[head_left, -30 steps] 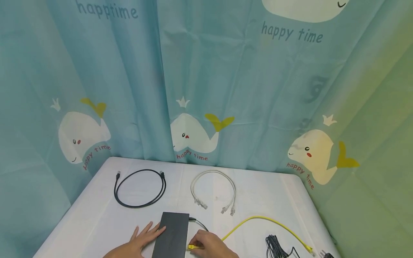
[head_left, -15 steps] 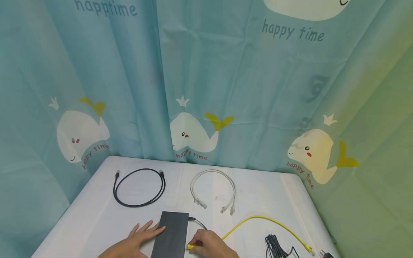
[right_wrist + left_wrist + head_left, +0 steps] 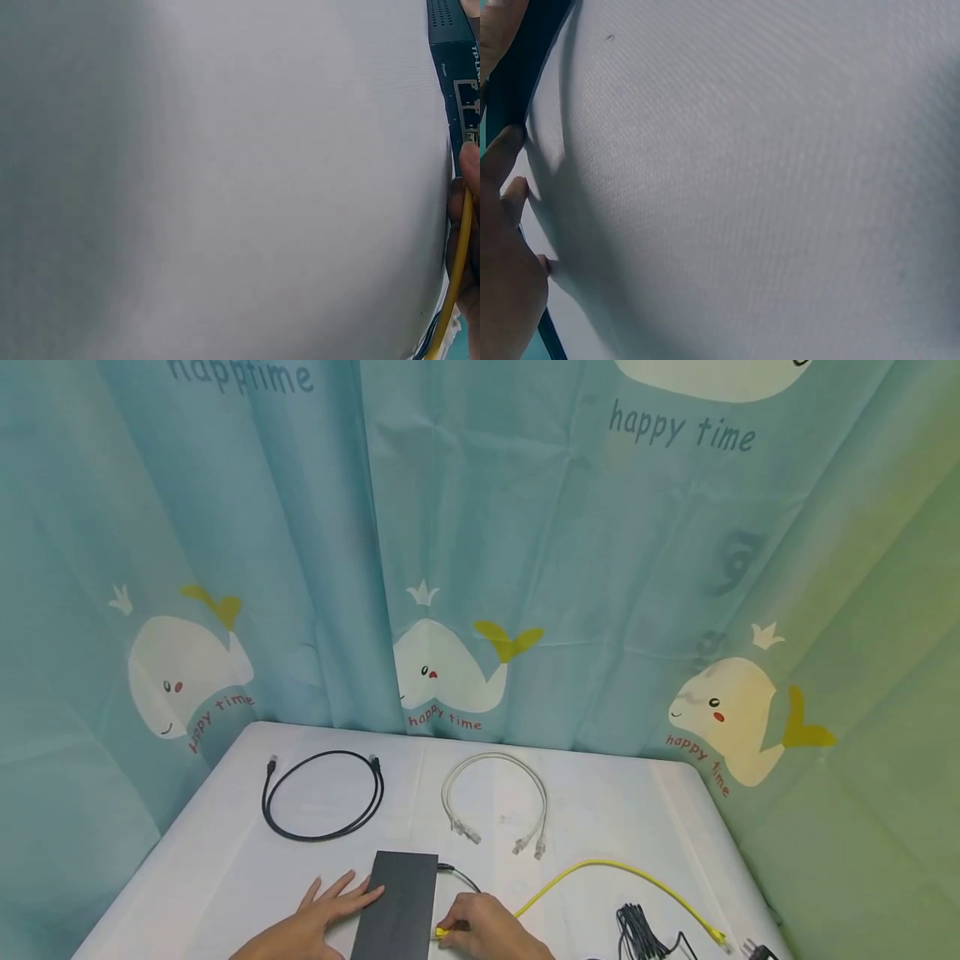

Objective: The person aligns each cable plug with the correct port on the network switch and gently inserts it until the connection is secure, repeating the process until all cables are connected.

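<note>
A flat dark network switch (image 3: 401, 902) with TP-Link lettering lies on the white-covered table, its near end cut off by the head view. My left hand (image 3: 311, 922) rests at its left side with spread fingers, the thumb or fingertip reaching onto the top. On the opposite side, my right hand (image 3: 487, 927) pinches the yellow plug (image 3: 441, 933) of an Ethernet cable (image 3: 592, 862) right at the switch's side. The right wrist view has the port row (image 3: 466, 105) on that side, with the thumb over the lowest visible port. Fingers hide most of the plug.
A black power cord (image 3: 463, 875) enters the switch's far right side. Behind lie a coiled black Ethernet cable (image 3: 322, 838) and pale grey Ethernet cables (image 3: 546, 810). At right are a bundled black cord (image 3: 637, 931) and a power plug (image 3: 761, 952). A whale-print curtain (image 3: 585, 568) surrounds the table.
The head view has shifted very slightly. My left wrist has eased a little to the left, while the right hand keeps its pinch on the yellow plug at the switch.
</note>
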Motion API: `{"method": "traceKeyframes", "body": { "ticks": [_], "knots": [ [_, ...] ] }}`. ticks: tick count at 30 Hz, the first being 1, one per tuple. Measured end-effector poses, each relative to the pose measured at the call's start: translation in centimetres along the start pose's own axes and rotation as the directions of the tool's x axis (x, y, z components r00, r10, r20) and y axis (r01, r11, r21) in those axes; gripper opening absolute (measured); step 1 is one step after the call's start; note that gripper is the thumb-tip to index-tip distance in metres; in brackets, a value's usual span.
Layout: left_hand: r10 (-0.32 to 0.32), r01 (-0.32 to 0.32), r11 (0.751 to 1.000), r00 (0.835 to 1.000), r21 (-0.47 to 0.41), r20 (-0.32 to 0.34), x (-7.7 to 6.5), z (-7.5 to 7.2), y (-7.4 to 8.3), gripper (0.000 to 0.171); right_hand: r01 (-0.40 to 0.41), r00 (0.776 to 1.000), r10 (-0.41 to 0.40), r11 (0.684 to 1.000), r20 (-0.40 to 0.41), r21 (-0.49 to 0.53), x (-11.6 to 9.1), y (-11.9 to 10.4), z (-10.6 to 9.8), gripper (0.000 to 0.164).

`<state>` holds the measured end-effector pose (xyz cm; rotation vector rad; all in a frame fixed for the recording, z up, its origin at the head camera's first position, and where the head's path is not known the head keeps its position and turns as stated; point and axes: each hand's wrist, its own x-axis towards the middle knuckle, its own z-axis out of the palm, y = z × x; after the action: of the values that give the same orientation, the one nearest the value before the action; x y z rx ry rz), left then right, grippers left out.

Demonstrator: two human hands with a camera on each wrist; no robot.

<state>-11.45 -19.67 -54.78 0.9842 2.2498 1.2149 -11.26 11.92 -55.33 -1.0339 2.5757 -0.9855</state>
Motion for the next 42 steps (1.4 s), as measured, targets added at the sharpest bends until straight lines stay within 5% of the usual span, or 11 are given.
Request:
{"method": "traceKeyframes", "body": {
  "ticks": [8,17,32,42],
  "knots": [
    [0.045,-0.044,0.999,0.998,0.024,-0.036,-0.02,0.19,-0.25,0.076,0.072,0.997,-0.073,0.99,-0.003,-0.12,0.49,-0.35,-0.52,0.007],
    [0.042,-0.042,0.999,0.999,-0.022,-0.003,-0.05,0.08,-0.23,0.075,0.108,0.992,-0.116,0.982,-0.046,-0.152,0.61,-0.52,-0.09,0.007],
    [-0.012,0.013,0.999,1.0,-0.037,0.023,0.05,0.35,-0.63,0.074,0.071,0.997,-0.071,0.982,0.008,-0.176,0.85,-0.76,-0.15,0.004],
    [0.074,-0.075,0.997,0.994,-0.009,-0.082,-0.23,0.69,-0.26,0.083,0.144,0.986,-0.161,0.954,-0.043,-0.263,0.99,-1.03,-0.19,0.004]
  ]
}}
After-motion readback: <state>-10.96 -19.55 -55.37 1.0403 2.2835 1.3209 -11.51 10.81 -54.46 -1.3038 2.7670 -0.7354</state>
